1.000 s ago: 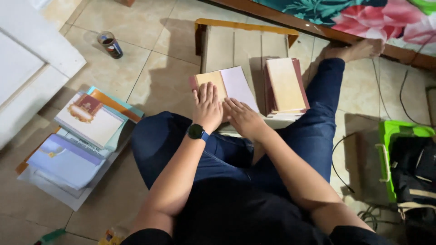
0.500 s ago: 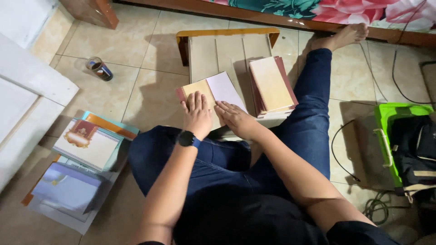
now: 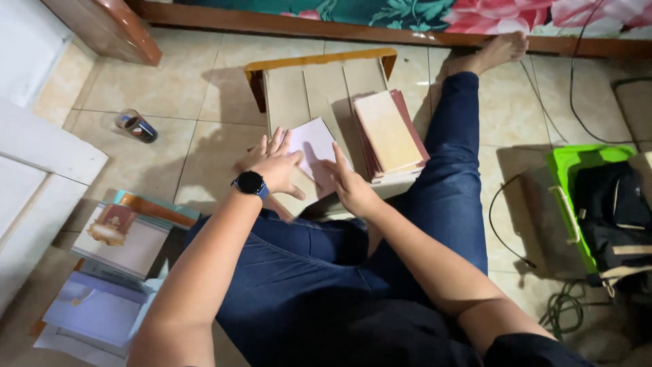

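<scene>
i see both hands flat and open on the open book point(image 3: 314, 153) on the small desk point(image 3: 305, 88), left hand point(image 3: 275, 166) nearer its left edge, right hand point(image 3: 350, 187) at its lower right corner, gripping nothing.

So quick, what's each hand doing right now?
Left hand: open, flat on the open book.
Right hand: open, fingers on the book's page.

- Small can point(image 3: 136, 126), cylindrical, dark with red and blue label: lying on the floor tiles, well left of the left hand's fingers point(image 3: 277, 145).
</scene>
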